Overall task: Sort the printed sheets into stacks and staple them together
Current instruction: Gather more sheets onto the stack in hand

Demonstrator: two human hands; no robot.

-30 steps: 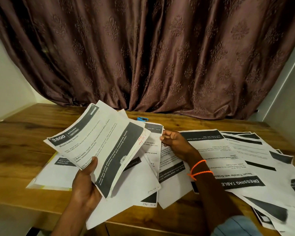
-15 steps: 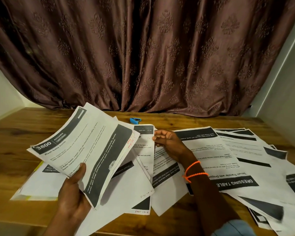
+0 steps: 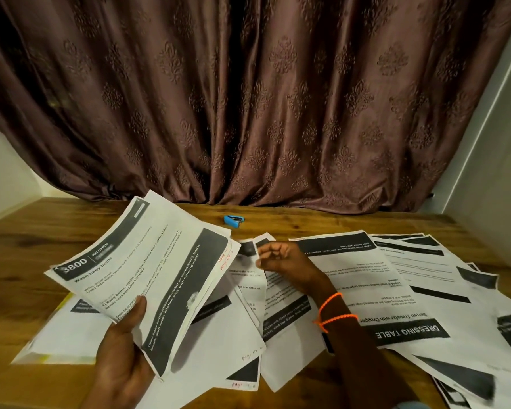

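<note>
My left hand (image 3: 121,349) grips a small stack of printed sheets (image 3: 148,273) headed "Wash baby bottle", lifted and tilted above the table. My right hand (image 3: 283,261), with orange bands at the wrist, has its fingers curled and pinches the top edge of a loose sheet (image 3: 255,278) in the middle pile, which blurs with motion. More printed sheets (image 3: 396,290) with black bars are spread flat at the right, one reading "DRESSING TABLE". A small blue stapler (image 3: 233,220) lies on the table behind the papers, apart from both hands.
A wooden table (image 3: 21,246) carries everything. A separate white pile with a yellow edge (image 3: 62,338) lies at the left front. A brown patterned curtain (image 3: 248,98) hangs along the back, with pale walls at both sides.
The held stack has shifted slightly right and up in view. My right hand has closed on the top of a middle sheet and is lifting its edge.
</note>
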